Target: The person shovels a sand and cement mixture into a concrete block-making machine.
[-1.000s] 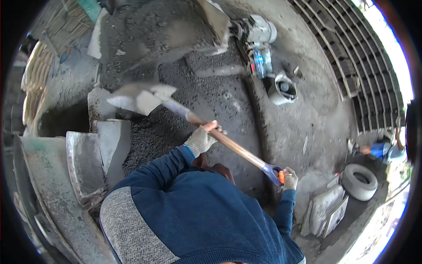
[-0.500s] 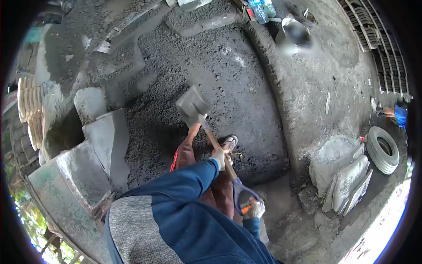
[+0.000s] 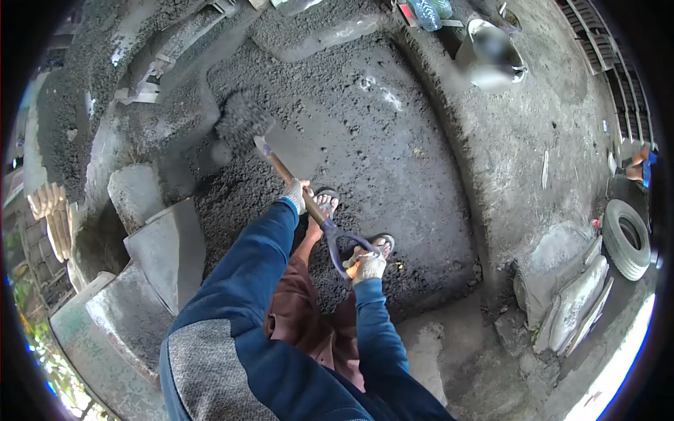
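Observation:
A shovel slants across the middle of the head view, its wooden shaft pointing up and left. My left hand, in a pale glove, is closed round the shaft. The other gloved hand, my right hand, grips the D-shaped handle at the near end. Dark gravelly mix covers the blade, blurred by motion, so the blade itself is mostly hidden. Below the tool stand my two feet in sandals, on the dark wet floor.
Curved metal sheets stand along the left. A raised ledge runs down the right side. Beyond it are a bucket, a tyre and stacked slabs or sacks. Plastic bottles stand at the top.
The shovel has swung forward, up and left, and its bare blade now carries dark mix. Both hands have moved forward with it, still gripping the shaft and handle.

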Demonstrator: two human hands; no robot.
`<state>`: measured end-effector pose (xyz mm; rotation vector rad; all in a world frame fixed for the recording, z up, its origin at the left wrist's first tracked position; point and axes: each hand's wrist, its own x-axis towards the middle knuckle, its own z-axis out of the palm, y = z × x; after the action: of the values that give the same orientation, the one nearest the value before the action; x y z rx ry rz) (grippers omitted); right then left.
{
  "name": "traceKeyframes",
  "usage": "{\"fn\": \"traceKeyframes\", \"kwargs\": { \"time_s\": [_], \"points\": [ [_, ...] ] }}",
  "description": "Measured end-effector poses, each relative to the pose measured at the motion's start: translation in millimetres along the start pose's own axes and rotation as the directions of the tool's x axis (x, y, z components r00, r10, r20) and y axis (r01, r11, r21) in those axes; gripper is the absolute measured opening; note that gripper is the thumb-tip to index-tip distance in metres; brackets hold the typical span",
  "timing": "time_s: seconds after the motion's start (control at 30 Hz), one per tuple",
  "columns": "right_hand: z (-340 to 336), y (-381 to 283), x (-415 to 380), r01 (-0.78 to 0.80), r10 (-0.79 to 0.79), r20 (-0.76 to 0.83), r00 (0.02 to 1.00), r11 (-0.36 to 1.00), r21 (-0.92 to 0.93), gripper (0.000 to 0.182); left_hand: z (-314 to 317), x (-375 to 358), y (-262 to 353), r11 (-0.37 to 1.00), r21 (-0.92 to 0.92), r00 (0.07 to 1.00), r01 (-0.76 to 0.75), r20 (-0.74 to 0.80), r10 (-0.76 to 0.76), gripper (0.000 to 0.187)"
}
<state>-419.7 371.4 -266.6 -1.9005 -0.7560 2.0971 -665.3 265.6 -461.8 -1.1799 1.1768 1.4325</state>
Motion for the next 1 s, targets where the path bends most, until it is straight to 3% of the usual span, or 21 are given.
{"fn": "traceKeyframes", "kwargs": {
  "time_s": [0.07,0.1,0.13,0.17,0.2,0.27,0.3,0.33,0.4,0.47,0.53,0.57,0.63,0.67,0.7,0.8,0.83,0.87,0.9,0.97,1.0],
  "points": [
    [-44,39,56,-0.016,0.031,0.176,0.984,0.996,-0.084,0.011,-2,-5,0,0.988,-0.09,0.992,-0.124,0.029,0.127,0.017],
    [-62,46,72,0.089,-0.047,0.2,0.979,0.975,-0.205,0.01,-5,-14,-3,0.98,-0.115,0.984,-0.16,0.055,0.167,0.016],
    [-63,24,61,0.116,-0.102,0.222,0.97,0.992,-0.054,0.01,-6,-28,-10,0.97,-0.138,0.974,-0.198,0.081,0.211,0.016],
    [-68,7,53,0.229,-0.192,0.261,0.946,0.966,-0.121,0.012,11,-80,-9,0.967,-0.193,0.983,-0.164,0.045,0.176,0.017],
    [-80,-6,43,0.342,-0.278,0.306,0.91,0.922,-0.18,0.016,12,-116,-18,0.965,-0.226,0.971,-0.131,0.17,0.171,0.019],
    [-146,-28,24,0.226,-0.12,0.45,0.885,0.956,-0.189,0.02,3,-168,-43,0.919,-0.382,0.965,0.096,0.263,0.008,0.032],
    [-171,-43,3,0.126,-0.033,0.472,0.881,0.978,-0.167,0.02,9,-211,-56,0.92,-0.379,0.965,0.097,0.261,0.005,0.039],
    [-185,-74,-41,-0.056,0.075,0.42,0.904,0.997,-0.057,0.016,-2,-225,-66,0.888,-0.374,0.881,0.266,0.469,-0.066,0.04],
    [-228,-103,-95,0.011,0.019,0.304,0.953,0.995,-0.095,0.016,-7,-270,-85,0.906,-0.415,0.924,0.082,0.372,0.086,0.033],
    [-254,-139,-154,0.029,-0.007,0.106,0.994,0.978,-0.208,0.016,-53,-230,-115,0.824,-0.563,0.963,0.069,0.254,0.093,0.034],
    [-333,-138,-168,0.334,-0.257,0.226,0.94,0.55,-0.765,0.008,-45,-241,-163,0.823,-0.537,0.983,0.184,0.081,-0.167,0.028],
    [-405,-119,-152,0.273,-0.27,0.152,0.951,0.496,-0.825,0.009,-52,-233,-197,0.843,-0.502,0.979,0.195,0.054,-0.195,0.029],
    [-442,-128,-133,-0.066,-0.068,-0.174,0.982,0.742,-0.667,0.006,-48,-225,-232,0.86,-0.433,0.962,0.269,0.071,-0.265,0.028],
    [-446,-147,-160,-0.344,0.239,-0.314,0.919,0.876,-0.339,0.006,-42,-245,-238,0.852,-0.405,0.943,0.332,0.104,-0.318,0.026],
    [-423,-157,-199,0.008,-0.03,-0.144,0.989,0.988,-0.156,0.025,-32,-275,-231,0.863,-0.419,0.959,0.282,0.138,-0.246,0.025],
    [-528,-75,-76,-0.023,0.015,-0.097,0.995,0.996,-0.083,0.006,3,-398,-169,0.868,-0.477,0.961,0.136,0.275,0.0,0.026],
    [-511,-69,-63,0.103,0.003,0.19,0.982,0.83,-0.548,0.008,12,-415,-147,0.866,-0.499,0.972,0.038,0.218,0.083,0.026],
    [-493,-64,-51,0.407,-0.008,0.462,0.887,0.488,-0.772,0.012,13,-424,-122,0.922,-0.354,0.903,-0.157,0.327,0.279,0.025],
    [-428,-54,-53,0.475,-0.005,0.543,0.84,0.492,-0.73,0.013,13,-437,-99,0.914,-0.3,0.816,-0.272,0.432,0.384,0.024],
    [-398,-34,-49,0.117,0.058,0.293,0.954,0.831,-0.544,0.013,18,-455,-67,0.866,-0.255,0.669,-0.429,0.555,0.495,0.023],
    [-403,-19,-25,-0.244,0.241,-0.039,0.97,0.958,-0.15,0.012,26,-454,-65,0.883,-0.273,0.602,-0.383,0.651,0.462,0.02]
  ]
}}
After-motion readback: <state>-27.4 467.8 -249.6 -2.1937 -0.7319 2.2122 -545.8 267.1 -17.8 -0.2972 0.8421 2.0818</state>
